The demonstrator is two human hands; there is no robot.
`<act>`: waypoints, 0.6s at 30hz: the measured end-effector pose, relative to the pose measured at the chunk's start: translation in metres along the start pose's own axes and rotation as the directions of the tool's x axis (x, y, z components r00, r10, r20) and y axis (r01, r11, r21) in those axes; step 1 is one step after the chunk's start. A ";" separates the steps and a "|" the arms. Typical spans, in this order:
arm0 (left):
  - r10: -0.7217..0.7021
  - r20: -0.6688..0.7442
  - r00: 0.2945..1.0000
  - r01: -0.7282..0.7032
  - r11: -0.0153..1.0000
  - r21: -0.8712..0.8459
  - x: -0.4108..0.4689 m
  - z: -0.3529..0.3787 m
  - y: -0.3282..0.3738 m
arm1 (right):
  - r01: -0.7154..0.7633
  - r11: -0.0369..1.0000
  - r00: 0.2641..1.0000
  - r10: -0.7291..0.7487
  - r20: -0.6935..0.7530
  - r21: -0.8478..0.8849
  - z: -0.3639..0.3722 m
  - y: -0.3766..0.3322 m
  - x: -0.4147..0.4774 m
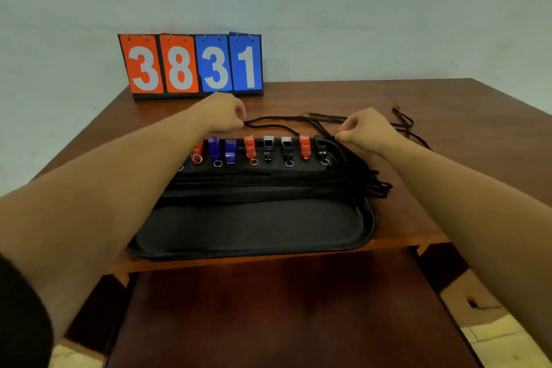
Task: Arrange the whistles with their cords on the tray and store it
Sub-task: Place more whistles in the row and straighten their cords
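Observation:
A black tray [369, 227] lies on the brown table near its front edge. Along the tray's far side stands a row of several whistles [286, 148], red, blue and black, each with a metal ring. Black cords lie bundled across the tray's middle [268, 184]. A loose black cord [286, 121] stretches on the table behind the whistles. My left hand [222, 115] pinches its left end. My right hand [363, 131] pinches the cord near the rightmost black whistle [321, 146].
A flip scoreboard [192, 66] reading 38 and 31 stands at the table's back against the wall. More loose black cord [404, 122] lies on the table to the right. A lower wooden surface [283, 308] sits below the table's front edge.

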State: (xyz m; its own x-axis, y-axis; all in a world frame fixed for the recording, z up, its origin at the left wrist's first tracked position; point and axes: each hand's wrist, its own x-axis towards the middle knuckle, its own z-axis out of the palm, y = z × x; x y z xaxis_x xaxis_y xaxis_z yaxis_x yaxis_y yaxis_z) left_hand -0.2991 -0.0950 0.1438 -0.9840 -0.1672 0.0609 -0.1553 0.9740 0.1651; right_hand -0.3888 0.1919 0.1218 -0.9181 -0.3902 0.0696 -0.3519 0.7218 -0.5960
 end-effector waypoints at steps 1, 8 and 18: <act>0.001 0.036 0.999 -0.002 1.000 0.028 0.012 0.006 0.000 | -0.017 1.000 1.000 0.017 0.006 0.013 0.003 0.001 0.007; -0.032 0.096 0.995 0.020 0.992 0.123 0.064 0.035 -0.014 | -0.041 0.999 0.999 0.041 0.022 0.012 0.015 0.019 0.036; 0.181 -0.272 0.945 -0.215 0.971 -0.100 0.047 -0.041 0.053 | 0.056 0.977 0.985 -0.020 -0.170 0.205 -0.018 0.000 0.025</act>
State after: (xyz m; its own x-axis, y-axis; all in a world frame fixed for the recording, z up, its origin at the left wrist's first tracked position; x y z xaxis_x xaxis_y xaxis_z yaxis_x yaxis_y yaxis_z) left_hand -0.3505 -0.0575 0.1958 -0.9345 -0.0232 0.3552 0.0696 0.9667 0.2462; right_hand -0.4152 0.1922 0.1381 -0.9284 -0.3017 0.2169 -0.3575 0.5664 -0.7425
